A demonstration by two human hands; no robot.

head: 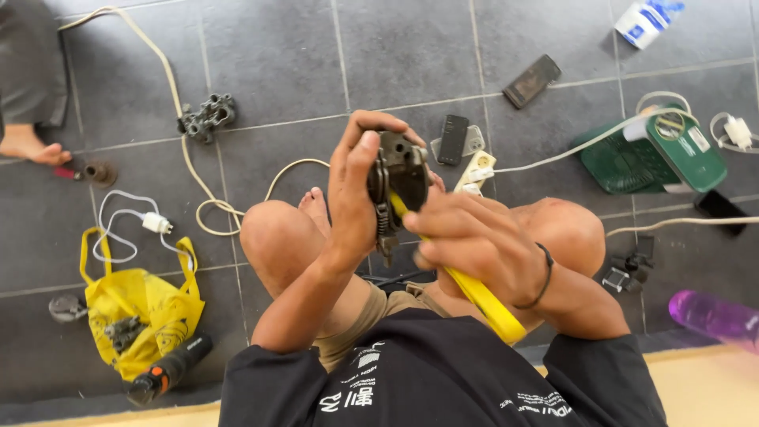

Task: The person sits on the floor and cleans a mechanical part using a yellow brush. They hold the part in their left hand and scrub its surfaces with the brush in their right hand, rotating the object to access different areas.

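Grey floor tiles (277,55) spread below a seated person's bare knees, strewn with a green fan (652,154), a yellow bag (138,308), a cordless drill (168,368) and a white power strip (477,168). Over the lap, the left hand (356,194) closes around a dark metal part (399,186), held upright. The right hand (478,241) grips a yellow-handled tool (482,299) whose tip meets that part. Judging by this, a firm left grip and steady, straight pressure would serve best.

The floor (277,55) is made of big dark grey tiles with thin pale lines between them. A light wooden edge (711,387) runs along the bottom
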